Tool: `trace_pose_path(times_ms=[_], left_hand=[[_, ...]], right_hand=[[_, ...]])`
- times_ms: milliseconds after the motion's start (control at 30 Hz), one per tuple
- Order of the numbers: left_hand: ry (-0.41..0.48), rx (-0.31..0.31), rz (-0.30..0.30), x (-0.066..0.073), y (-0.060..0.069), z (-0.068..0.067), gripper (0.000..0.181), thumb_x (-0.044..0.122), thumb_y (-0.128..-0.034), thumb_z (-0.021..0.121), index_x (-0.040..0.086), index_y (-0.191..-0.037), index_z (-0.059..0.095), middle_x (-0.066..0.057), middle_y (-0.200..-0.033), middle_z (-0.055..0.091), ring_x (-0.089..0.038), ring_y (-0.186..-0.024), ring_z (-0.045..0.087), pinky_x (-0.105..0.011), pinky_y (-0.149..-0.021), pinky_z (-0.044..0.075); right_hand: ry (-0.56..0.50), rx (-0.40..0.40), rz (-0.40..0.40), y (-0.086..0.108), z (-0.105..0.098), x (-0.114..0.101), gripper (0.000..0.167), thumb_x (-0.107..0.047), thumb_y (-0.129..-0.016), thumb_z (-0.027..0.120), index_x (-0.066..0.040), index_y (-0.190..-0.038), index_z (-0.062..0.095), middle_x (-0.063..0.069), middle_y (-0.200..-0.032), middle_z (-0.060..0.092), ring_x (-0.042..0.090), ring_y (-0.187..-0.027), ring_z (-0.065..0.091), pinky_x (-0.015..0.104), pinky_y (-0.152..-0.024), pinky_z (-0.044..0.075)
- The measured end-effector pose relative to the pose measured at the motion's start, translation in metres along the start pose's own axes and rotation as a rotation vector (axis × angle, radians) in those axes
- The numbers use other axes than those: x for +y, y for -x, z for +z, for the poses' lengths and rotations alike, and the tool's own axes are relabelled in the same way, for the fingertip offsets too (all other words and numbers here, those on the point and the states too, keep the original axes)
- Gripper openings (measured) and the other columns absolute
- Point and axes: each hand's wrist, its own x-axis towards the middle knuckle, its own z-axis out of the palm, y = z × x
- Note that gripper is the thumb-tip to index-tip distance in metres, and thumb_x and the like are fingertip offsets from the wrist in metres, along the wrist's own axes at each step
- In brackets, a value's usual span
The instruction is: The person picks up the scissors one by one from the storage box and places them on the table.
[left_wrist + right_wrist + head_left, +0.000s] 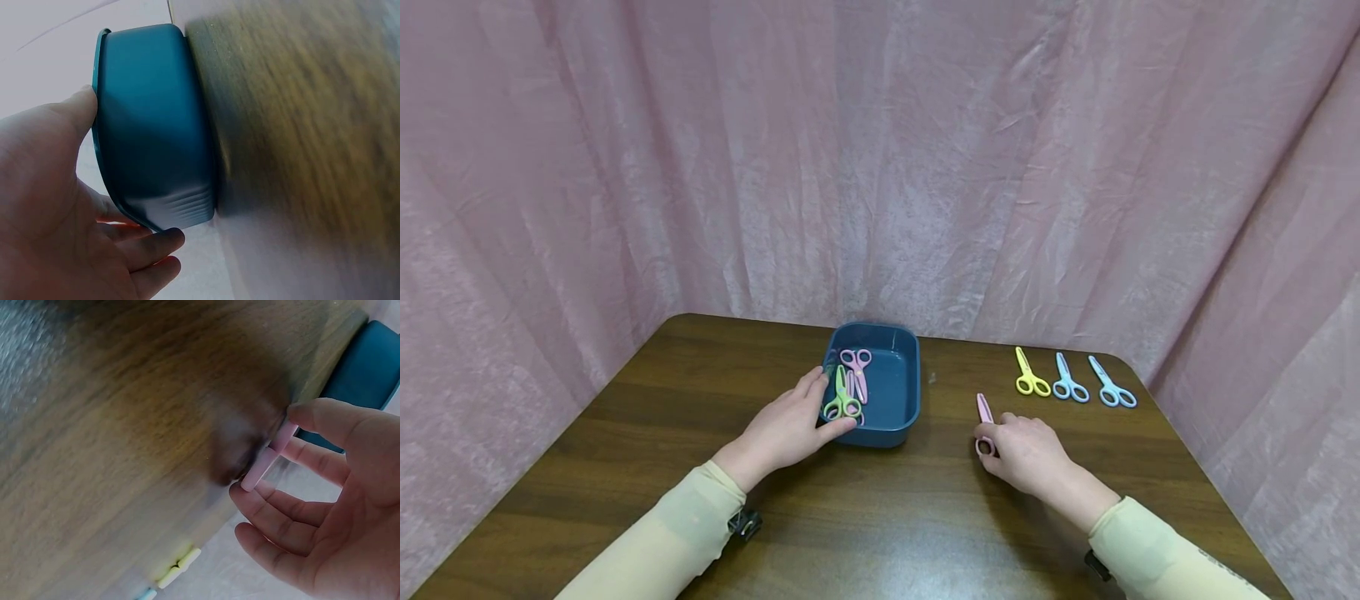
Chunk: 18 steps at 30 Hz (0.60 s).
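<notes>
My left hand rests against the near left corner of a dark blue plastic bin, its thumb on the rim and its fingers along the outer side. Inside the bin, green-handled scissors lie over pink scissors, and another pink pair is partly covered under the green one. Over the table to the right, my right hand pinches a pair of pink scissors by the handles, thumb on one side and fingertips on the other. Their tip points away from me.
Yellow scissors and two light blue pairs, one nearer the middle and one at the right, lie in a row on the brown wooden table. Pink curtains hang behind the table and at both sides.
</notes>
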Motion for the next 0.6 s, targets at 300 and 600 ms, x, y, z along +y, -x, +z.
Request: trace_pose_path(times_ms=[300, 600], left_hand=[[-0.005, -0.004, 0.001, -0.001, 0.0, 0.001, 0.102, 0.068, -0.1042, 0.065, -0.006, -0.169, 0.035, -0.025, -0.177, 0.029, -0.045, -0.156, 0.043, -0.061, -0.122, 0.042], [-0.006, -0.005, 0.007, 0.001, 0.0, -0.002, 0.104, 0.07, -0.1036, 0.064, -0.006, -0.169, 0.036, -0.025, -0.177, 0.03, -0.045, -0.156, 0.043, -0.06, -0.122, 0.042]], right_hand=[[0.005, -0.036, 0.024, 0.003, -0.001, -0.001, 0.015, -0.02, -0.091, 0.088, -0.021, -0.102, 0.078, -0.003, -0.077, 0.056, 0.021, -0.063, 0.059, 0.043, -0.056, 0.048], [-0.01, -0.071, 0.059, 0.012, -0.008, -0.009, 0.029, -0.028, -0.091, 0.092, -0.016, -0.113, 0.079, 0.005, -0.108, 0.073, 0.03, -0.09, 0.071, 0.05, -0.071, 0.058]])
